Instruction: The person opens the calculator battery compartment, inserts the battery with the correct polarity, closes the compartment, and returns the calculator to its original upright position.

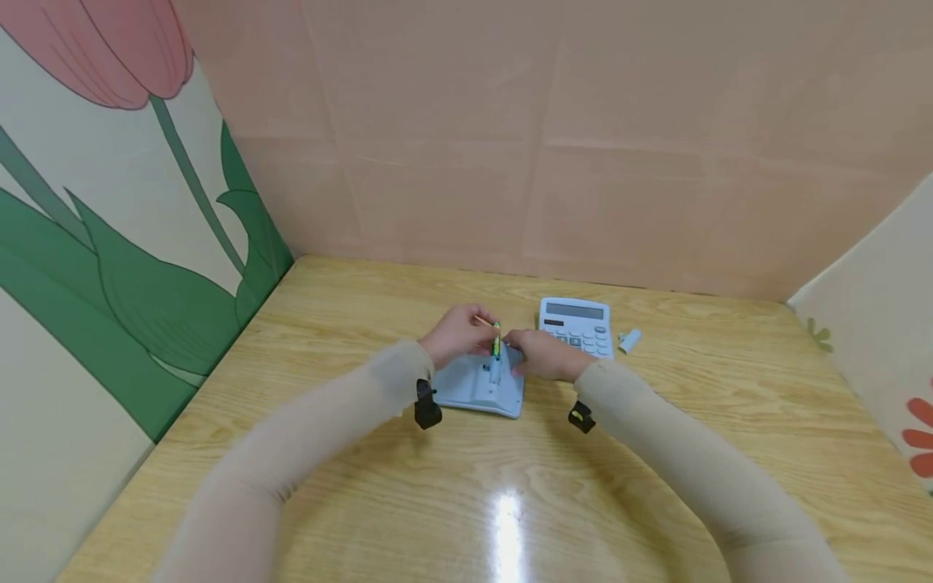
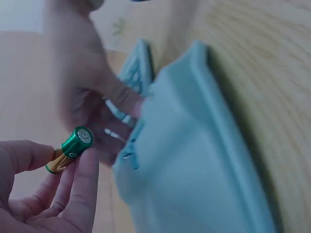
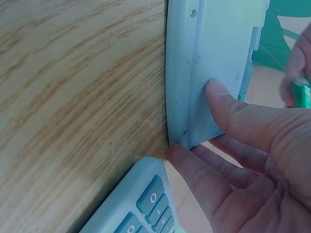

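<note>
A light-blue calculator (image 1: 466, 387) lies face down on the table, a slot showing in its back. My left hand (image 1: 461, 334) is above it, pinching a green and gold battery (image 2: 71, 149) between thumb and fingers, seen clearly in the left wrist view. My right hand (image 1: 545, 355) grips the far right corner of the same calculator (image 3: 214, 63), with the thumb on its back and the fingers around the edge. Whether the battery touches the calculator, I cannot tell.
A second calculator (image 1: 576, 312) lies face up just behind my right hand. To its right is a small light-blue cover piece (image 1: 630, 341). A pinkish wall (image 1: 554, 162) borders the wooden table (image 1: 364, 502) at the back.
</note>
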`<state>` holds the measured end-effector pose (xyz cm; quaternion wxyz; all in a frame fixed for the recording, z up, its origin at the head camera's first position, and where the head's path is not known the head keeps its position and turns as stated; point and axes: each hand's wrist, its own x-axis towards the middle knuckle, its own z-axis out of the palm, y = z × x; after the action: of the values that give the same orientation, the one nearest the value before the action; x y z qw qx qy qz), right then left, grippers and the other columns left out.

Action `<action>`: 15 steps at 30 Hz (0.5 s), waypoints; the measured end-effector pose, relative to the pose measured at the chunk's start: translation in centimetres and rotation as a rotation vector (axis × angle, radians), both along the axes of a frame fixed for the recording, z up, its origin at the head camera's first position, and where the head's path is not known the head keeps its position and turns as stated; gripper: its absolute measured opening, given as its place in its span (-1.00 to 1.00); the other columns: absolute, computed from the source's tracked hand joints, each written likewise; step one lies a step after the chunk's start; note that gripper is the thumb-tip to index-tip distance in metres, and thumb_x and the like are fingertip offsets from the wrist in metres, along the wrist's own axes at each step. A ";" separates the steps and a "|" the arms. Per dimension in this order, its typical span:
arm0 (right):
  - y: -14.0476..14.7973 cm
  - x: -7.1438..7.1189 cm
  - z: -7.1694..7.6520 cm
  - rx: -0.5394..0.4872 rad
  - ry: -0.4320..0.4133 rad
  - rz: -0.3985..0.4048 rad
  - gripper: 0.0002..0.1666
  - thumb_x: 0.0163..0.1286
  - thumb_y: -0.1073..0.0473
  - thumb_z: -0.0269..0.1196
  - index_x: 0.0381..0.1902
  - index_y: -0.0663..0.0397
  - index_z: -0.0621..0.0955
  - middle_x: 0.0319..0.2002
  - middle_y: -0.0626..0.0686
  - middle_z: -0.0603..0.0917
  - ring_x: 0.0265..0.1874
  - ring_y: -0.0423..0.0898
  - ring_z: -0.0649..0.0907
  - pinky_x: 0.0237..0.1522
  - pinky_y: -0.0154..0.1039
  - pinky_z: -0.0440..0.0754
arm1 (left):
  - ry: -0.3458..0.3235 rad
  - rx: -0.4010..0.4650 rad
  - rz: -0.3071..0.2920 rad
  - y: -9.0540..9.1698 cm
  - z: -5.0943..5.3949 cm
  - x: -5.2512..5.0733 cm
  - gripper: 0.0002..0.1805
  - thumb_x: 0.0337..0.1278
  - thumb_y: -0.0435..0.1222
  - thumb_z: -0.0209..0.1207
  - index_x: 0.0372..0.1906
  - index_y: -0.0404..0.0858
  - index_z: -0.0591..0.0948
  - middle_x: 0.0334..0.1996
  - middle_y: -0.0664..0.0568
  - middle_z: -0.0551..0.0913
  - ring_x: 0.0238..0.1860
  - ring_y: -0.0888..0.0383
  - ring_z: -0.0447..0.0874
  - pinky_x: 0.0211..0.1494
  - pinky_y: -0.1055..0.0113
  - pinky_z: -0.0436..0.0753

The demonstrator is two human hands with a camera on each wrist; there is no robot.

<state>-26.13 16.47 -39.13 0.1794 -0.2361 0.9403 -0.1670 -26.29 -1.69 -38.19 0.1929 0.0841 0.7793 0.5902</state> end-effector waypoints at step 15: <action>0.1 0.0 0.0 -0.024 0.002 0.016 -0.41 0.25 0.27 0.35 0.21 0.29 0.45 0.15 0.25 0.58 0.15 0.13 0.57 0.22 0.02 0.52 | 0.326 -0.344 -0.106 1.2 -0.5 1.7 -0.86 0.18 -0.40 0.23 -0.18 -0.31 0.56 -0.43 0.00 0.63 -0.49 0.25 0.57 -0.45 0.51 0.56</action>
<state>-26.13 16.61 -39.15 0.1768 -0.2457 0.9366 -0.1767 -24.64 -0.47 -38.73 0.1065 0.1851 0.8837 0.4165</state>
